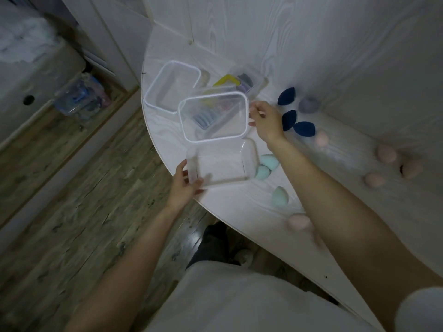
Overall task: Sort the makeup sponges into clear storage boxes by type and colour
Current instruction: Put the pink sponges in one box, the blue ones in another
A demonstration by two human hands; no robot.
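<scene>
Holding a clear box (221,161) at the table's near edge, the left hand (185,182) has its fingers curled round the box's near wall, while the right hand (265,122) pinches the edge of a white-rimmed lid (213,116) raised just above and behind it. The box looks bare inside, though the plastic glare makes that hard to be sure of. Teal sponges (265,167) lie touching its right side, dark blue ones (291,118) sit beyond the right hand, and pink ones (386,153) are scattered farther right on the white table (335,104). To do this well, I'd say set the lid aside flat, clear of the sponges, keep the box steady, then load one colour only.
</scene>
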